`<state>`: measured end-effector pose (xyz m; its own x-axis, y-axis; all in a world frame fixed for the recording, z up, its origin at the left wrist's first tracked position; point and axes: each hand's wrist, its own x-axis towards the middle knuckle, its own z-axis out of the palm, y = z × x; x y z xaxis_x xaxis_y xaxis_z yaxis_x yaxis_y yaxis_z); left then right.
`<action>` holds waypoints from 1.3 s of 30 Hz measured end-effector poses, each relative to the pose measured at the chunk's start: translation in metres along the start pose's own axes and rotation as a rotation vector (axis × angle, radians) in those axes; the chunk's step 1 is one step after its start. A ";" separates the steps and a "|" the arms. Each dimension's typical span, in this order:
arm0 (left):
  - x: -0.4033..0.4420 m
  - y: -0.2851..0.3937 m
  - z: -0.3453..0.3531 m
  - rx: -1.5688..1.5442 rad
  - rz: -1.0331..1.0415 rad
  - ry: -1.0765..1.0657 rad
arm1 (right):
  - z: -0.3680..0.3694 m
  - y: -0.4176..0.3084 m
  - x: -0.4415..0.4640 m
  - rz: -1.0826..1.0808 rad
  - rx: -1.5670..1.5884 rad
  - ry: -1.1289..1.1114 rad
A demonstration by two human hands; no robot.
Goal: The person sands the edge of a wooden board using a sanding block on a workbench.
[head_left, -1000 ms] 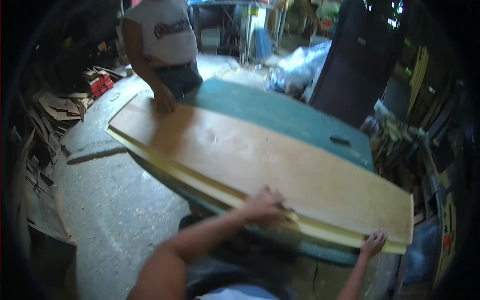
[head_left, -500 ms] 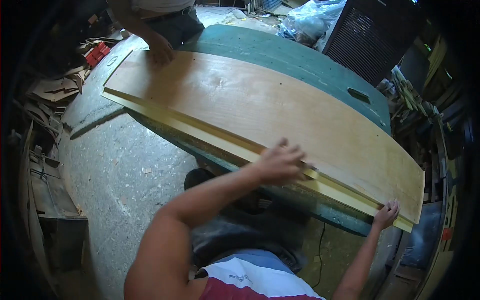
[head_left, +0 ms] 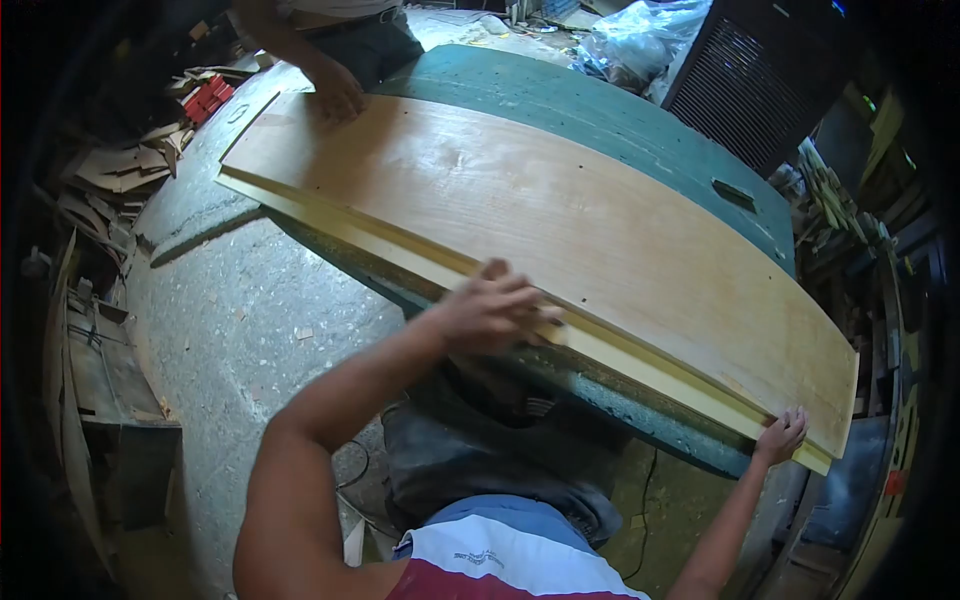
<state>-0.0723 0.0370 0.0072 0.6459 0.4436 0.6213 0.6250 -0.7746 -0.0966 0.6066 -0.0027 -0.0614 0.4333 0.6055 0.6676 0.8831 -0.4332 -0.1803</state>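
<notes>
A long, pale plywood panel (head_left: 520,210) lies flat before me, with a yellowish wooden strip (head_left: 660,370) running beneath its near edge. My left hand (head_left: 495,312) is at the middle of that edge, its fingers curled and blurred. A small pale-yellow patch shows by the fingertips; I cannot make out what it is. At the near right corner, my right hand (head_left: 782,437) grips the panel's edge, fingers on top. Another person's hand (head_left: 338,95) rests on the panel's far left end.
Under the panel is a green worktable (head_left: 600,110) with a slot near its right end. A clear plastic bundle (head_left: 640,45) and a dark louvred unit (head_left: 745,80) stand behind it. Wood scraps (head_left: 125,168) lie at the left. A cable (head_left: 645,510) hangs below the table.
My left hand has slid leftward along the panel's near edge, with the pale patch at its fingertips. My right hand keeps its grip at the corner. The whole view has shifted slightly.
</notes>
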 end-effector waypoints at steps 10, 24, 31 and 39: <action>-0.097 -0.108 -0.059 0.249 -0.256 -0.027 | 0.000 0.008 0.001 -0.019 0.008 -0.026; -0.037 -0.013 -0.037 0.018 -0.327 0.071 | 0.000 -0.001 0.000 0.015 0.015 -0.023; -0.027 0.010 -0.016 0.067 -0.343 0.117 | 0.000 0.005 0.002 0.000 0.041 -0.050; -0.134 -0.103 -0.072 0.293 -0.554 0.092 | 0.008 0.001 -0.002 0.044 -0.037 -0.001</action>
<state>-0.2545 0.0249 -0.0097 0.1598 0.6932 0.7029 0.9583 -0.2797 0.0580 0.6080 0.0011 -0.0689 0.4720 0.5861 0.6585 0.8559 -0.4836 -0.1831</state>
